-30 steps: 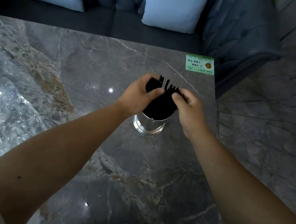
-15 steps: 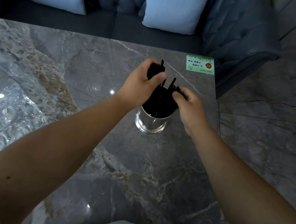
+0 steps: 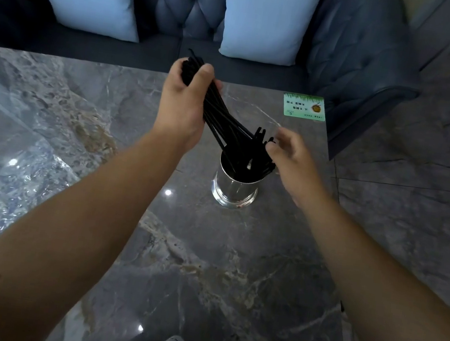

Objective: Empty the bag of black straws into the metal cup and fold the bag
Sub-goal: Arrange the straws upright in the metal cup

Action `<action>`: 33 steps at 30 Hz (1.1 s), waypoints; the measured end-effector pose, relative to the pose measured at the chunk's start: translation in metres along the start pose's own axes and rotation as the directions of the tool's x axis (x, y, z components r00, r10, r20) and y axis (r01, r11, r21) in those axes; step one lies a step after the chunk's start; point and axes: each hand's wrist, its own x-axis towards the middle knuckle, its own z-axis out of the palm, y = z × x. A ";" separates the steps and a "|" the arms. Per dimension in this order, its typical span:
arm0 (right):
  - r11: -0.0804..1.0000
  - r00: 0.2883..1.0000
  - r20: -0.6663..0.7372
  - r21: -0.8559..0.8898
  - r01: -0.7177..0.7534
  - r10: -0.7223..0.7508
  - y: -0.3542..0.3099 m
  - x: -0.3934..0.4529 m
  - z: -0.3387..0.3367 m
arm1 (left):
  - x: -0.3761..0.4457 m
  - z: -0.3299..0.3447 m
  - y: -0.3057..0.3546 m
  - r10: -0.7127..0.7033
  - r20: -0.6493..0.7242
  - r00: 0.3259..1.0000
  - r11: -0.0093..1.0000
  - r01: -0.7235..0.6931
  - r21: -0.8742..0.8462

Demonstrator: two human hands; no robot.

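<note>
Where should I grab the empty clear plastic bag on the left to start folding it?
Judging by its pose, take the clear plastic bag by its near right edge, coming in low from the right. It lies flat and crumpled on the marble table, so pinching an edge should lift it more easily than pressing its middle.

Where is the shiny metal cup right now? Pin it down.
In the head view the shiny metal cup stands on the grey marble table, right of centre, just below the right hand, with black straws in it.
</note>
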 end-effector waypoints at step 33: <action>0.486 0.985 -0.170 0.862 0.144 0.008 -0.098 -0.057 0.032 | -0.101 -0.022 -0.029 -0.458 0.076 0.885 0.814 0.453 -0.365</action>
